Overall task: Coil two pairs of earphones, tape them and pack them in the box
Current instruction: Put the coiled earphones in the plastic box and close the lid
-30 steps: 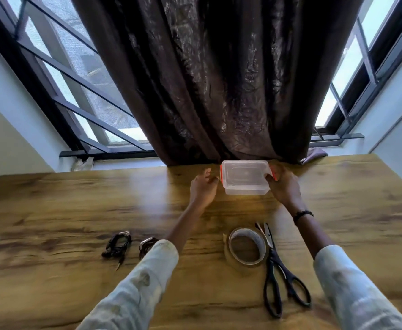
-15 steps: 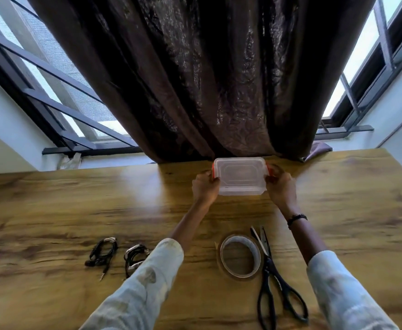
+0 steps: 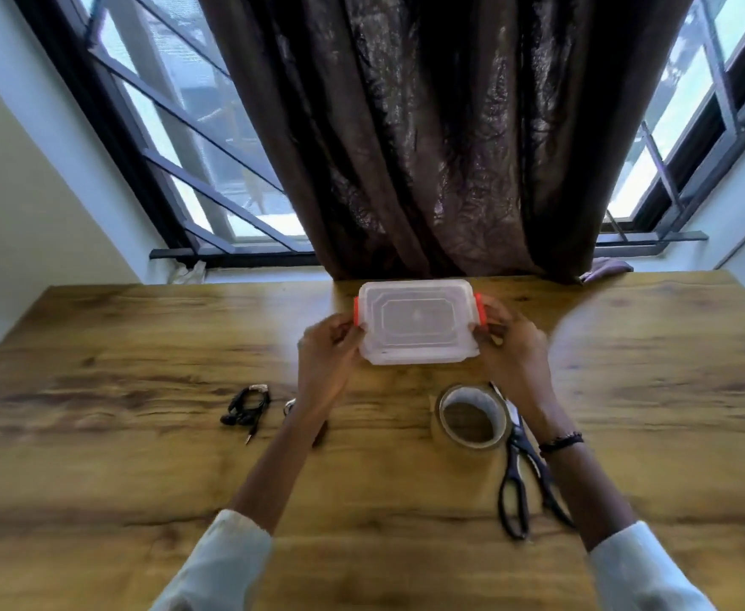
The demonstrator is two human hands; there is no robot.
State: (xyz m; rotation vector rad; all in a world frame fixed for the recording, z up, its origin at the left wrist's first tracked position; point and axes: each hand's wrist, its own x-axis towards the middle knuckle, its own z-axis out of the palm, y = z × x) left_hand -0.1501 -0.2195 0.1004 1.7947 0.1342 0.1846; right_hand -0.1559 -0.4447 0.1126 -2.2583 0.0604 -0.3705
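Box (image 3: 415, 321) of clear plastic, lid on and orange clips at both ends, sits between both hands toward the table's (image 3: 97, 500) far edge; the left hand (image 3: 327, 359) grips its left end, the right hand (image 3: 509, 346) its right, probably to work the clips open for packing. Nothing shows inside it. Nearer than the box, to its left, one taped black earphone coil (image 3: 247, 405) lies; a second is mostly hidden behind the left forearm. Nearer and right lie tape roll (image 3: 472, 416) and scissors (image 3: 522, 478), handy for binding.
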